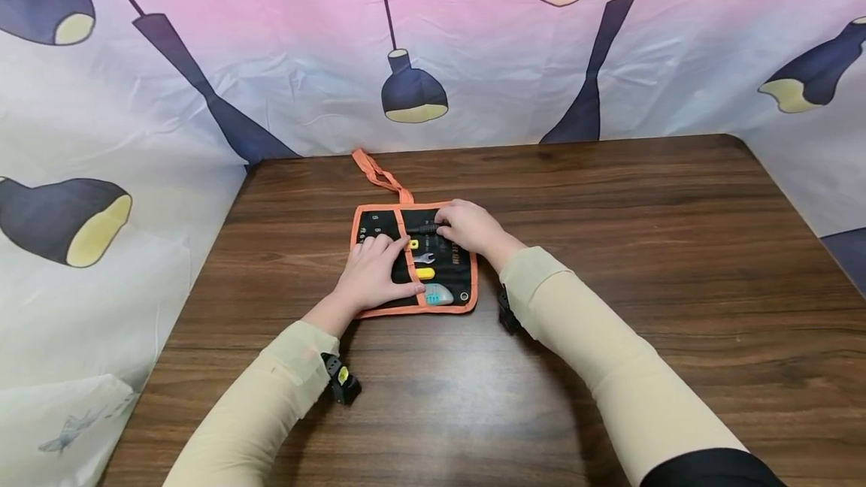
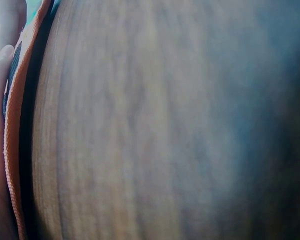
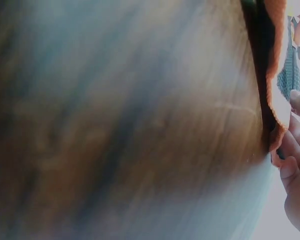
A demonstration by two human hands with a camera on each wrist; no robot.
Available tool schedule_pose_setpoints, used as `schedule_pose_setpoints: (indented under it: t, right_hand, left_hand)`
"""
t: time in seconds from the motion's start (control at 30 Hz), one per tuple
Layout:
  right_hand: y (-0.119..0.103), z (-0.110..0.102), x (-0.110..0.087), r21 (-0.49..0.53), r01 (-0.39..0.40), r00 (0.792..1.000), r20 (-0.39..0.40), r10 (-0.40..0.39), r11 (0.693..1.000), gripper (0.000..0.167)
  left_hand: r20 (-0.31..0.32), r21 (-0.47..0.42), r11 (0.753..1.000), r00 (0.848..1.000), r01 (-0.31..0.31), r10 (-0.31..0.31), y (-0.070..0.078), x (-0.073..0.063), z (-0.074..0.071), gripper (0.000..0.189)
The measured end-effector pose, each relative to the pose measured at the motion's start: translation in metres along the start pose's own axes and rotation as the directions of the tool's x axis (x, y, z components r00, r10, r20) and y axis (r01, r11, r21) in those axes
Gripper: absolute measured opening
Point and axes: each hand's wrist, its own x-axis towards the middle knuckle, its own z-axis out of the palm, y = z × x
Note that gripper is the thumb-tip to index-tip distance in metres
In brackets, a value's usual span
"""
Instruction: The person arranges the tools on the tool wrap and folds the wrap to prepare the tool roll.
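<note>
A black tool pouch (image 1: pixel 443 254) with orange edging lies flat on the table. My left hand (image 1: pixel 370 276) rests spread on its left side, the thumb by the pouch's middle orange band. At the upper right of the pouch, my right hand (image 1: pixel 471 228) pinches the end of a slim black tool with a ribbed grip (image 1: pixel 425 229); the other end goes in under the band. Below it, a small wrench (image 1: pixel 424 258), a yellow-handled tool (image 1: pixel 425 273) and a grey-and-teal tool (image 1: pixel 438 294) stick out of the pockets. In the right wrist view, fingers (image 3: pixel 297 142) are at the orange edge.
An orange strap (image 1: pixel 379 175) runs from the pouch's top toward the back edge of the brown wooden table (image 1: pixel 643 246). A patterned cloth (image 1: pixel 304 81) hangs behind the table. Both wrists wear small black cameras (image 1: pixel 343 380).
</note>
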Motion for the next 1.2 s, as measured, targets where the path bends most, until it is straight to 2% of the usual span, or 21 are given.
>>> schedule_pose_setpoints:
  t: [0.27, 0.57, 1.2]
  right_hand:
    - [-0.004, 0.001, 0.003, -0.011, 0.013, 1.0, -0.003, -0.013, 1.0, 0.024]
    - [-0.011, 0.008, 0.009, 0.026, 0.019, 1.0, -0.024, -0.019, 0.999, 0.024]
    - [-0.019, 0.013, 0.017, 0.064, -0.021, 0.999, -0.024, 0.023, 0.998, 0.025]
  left_hand:
    - [-0.012, 0.0, 1.0, 1.0, -0.008, 0.008, -0.001, 0.001, 0.003, 0.101]
    - [-0.015, -0.006, 1.0, 1.0, -0.009, 0.009, -0.001, 0.001, 0.002, 0.101]
    - [-0.022, -0.008, 1.0, 1.0, -0.02, 0.02, -0.004, 0.001, 0.004, 0.102]
